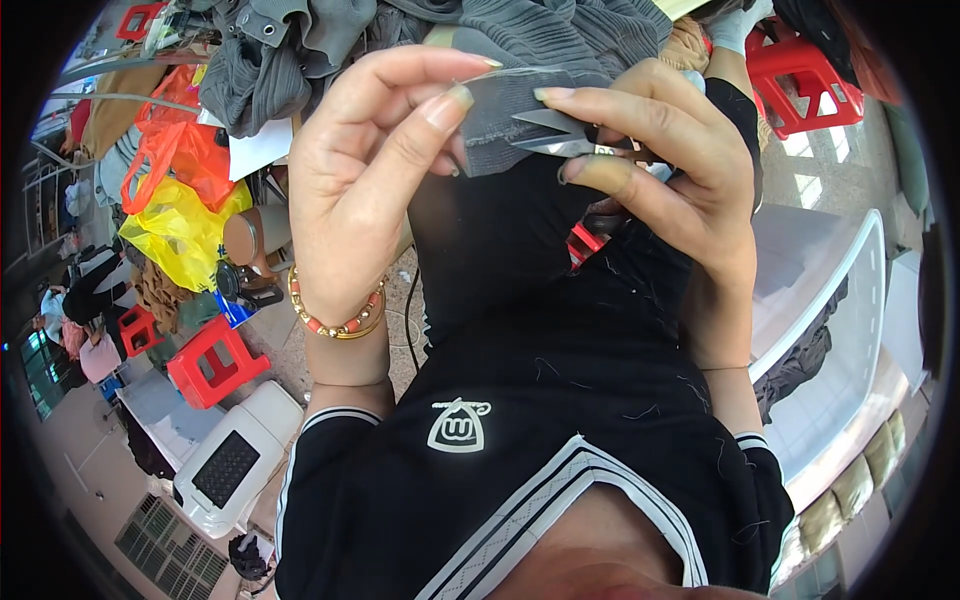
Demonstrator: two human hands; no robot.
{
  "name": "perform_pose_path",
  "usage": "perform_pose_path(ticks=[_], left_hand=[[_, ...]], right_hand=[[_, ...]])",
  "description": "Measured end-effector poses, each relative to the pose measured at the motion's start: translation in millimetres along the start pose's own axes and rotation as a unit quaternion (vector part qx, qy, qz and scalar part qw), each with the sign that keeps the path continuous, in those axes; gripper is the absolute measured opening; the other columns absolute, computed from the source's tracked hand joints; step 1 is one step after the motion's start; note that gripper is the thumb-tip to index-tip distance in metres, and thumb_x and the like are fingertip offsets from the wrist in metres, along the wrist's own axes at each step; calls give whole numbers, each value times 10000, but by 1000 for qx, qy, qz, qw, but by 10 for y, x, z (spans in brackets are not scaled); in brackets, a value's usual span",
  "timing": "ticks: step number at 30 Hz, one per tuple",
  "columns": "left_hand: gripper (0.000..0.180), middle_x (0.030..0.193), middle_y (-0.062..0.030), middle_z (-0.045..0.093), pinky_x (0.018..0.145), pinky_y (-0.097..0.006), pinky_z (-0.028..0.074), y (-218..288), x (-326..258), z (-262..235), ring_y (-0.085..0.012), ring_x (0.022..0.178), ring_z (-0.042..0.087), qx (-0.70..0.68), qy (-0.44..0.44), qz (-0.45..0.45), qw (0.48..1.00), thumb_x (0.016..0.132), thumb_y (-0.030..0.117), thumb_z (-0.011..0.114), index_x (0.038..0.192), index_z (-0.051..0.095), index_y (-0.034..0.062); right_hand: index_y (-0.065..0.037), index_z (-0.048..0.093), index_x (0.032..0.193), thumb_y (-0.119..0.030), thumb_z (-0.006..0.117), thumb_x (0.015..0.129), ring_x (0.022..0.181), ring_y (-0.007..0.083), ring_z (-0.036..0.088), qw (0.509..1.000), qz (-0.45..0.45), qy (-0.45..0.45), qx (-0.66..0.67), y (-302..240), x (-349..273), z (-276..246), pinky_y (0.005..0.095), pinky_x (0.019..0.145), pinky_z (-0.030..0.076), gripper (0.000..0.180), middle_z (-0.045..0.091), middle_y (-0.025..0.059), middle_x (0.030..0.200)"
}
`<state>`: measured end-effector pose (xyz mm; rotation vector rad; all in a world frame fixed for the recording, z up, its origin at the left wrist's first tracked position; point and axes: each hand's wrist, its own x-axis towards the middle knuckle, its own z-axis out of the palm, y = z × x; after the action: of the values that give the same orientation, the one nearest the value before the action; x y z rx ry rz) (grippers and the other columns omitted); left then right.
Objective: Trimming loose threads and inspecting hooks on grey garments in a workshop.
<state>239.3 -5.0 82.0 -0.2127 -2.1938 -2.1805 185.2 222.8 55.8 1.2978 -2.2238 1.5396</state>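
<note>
My left hand (365,165) is raised before my chest, its thumb and fingers pinched on the edge of a grey knit fabric (485,135). Fine loose threads stretch along the fabric's upper edge, between my two hands. In my right hand (675,150) is a pair of small metal thread snips (553,136). Their pointed blades are spread and aim left, over the fabric. My right thumb and index finger lie close to the blades; the snips' handle is mostly hidden in the palm. The fabric hangs above my black clothing.
Grey ribbed garments (590,35) are heaped ahead. Orange (180,150) and yellow plastic bags (175,225) sit at left, near a red stool (215,362). Another red stool (805,85) stands far right. A white bin (835,330) with dark cloth is beside my right arm.
</note>
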Motion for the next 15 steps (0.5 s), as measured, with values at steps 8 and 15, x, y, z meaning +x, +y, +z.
perform_pose_path(ticks=[8,15], left_hand=[[215,1039,-40,647,710,-190,436,-3,-38,-7,-55,792,550,29,-54,25,998,916,25,600,1127,631,-1],[355,1116,-83,662,958,-343,397,-242,210,-202,-236,1039,582,256,-93,145,951,780,155,745,1120,689,66]], right_hand=[[-69,674,1156,-115,839,662,700,107,548,989,121,5,89,-111,38,32,241,591,437,522,597,25,838],[-9,684,921,16,733,731,640,64,530,990,89,38,101,50,10,48,214,546,377,198,641,23,800]])
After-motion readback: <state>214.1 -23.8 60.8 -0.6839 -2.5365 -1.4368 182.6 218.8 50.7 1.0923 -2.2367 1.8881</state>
